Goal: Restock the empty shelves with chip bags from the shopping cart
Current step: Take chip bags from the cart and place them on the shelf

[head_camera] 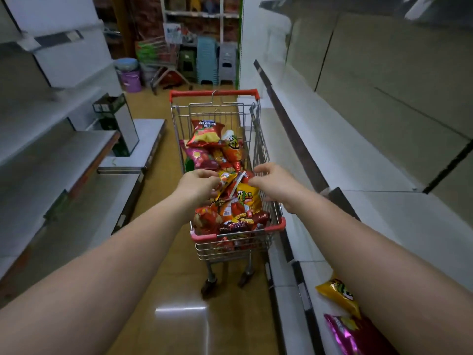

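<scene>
A: Nearest, lower right shelf (320, 298): yellow bag (337, 294) and magenta bag (358, 336), lying flat.

B: Mid-aisle?

A: Shopping cart (275, 224), heaped with chip bags (225, 216). Left hand (198, 187), fingers curled, pinching orange bag (226, 179). Right hand (272, 183), fingers curled on yellow-orange bag (247, 198).

B: Beyond?

A: Red bag (206, 133) at cart's far end; stacked stools (206, 61) past it.
</scene>
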### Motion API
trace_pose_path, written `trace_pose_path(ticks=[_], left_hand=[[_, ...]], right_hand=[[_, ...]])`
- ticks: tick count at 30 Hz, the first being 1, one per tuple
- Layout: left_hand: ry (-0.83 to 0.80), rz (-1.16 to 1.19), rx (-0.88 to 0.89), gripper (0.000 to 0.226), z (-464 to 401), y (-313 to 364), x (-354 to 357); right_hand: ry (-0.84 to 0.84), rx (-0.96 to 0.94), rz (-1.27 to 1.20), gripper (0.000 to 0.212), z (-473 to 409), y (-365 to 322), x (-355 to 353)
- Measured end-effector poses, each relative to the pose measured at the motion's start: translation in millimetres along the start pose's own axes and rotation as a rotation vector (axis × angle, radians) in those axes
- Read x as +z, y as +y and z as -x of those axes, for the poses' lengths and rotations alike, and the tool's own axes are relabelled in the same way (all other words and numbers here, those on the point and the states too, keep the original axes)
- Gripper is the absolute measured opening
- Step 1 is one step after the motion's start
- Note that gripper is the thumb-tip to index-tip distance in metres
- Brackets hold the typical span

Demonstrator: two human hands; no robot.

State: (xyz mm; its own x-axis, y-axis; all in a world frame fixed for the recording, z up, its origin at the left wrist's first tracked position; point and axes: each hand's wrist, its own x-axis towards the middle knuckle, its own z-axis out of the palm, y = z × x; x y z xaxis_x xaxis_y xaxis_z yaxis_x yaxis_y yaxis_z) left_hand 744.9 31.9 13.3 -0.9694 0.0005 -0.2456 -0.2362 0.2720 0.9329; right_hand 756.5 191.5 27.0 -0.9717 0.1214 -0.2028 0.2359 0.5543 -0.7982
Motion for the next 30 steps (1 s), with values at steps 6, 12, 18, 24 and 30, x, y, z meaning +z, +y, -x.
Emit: trace_pose_path(ticks=[6, 12, 18, 24, 30], left_hand=[[-0.055, 0.01, -0.164, 0.011, -96, -42, 12], [-0.13, 0.0, -0.318, 0.011, -205, -80, 22], [-0.226, -0.051, -0.438, 0.012, -270, -111, 34], [-0.297, -0.031, -0.554, 0.009, -299, -136, 66], [-0.326, -0.081, -0.576, 0.02, -316, -150, 104]], right_hand=[[-0.061, 0.153, 0.0, 0.045, -100, 36, 31], [-0.102, 0.349, 0.009, 0.047, -201, 68, 71], [-0.138, 0.54, -0.03, 0.041, -261, 93, 95], [-0.159, 0.636, -0.017, 0.043, -286, 125, 109], [-0.196, 0.627, 0.047, 0.037, -301, 157, 108]])
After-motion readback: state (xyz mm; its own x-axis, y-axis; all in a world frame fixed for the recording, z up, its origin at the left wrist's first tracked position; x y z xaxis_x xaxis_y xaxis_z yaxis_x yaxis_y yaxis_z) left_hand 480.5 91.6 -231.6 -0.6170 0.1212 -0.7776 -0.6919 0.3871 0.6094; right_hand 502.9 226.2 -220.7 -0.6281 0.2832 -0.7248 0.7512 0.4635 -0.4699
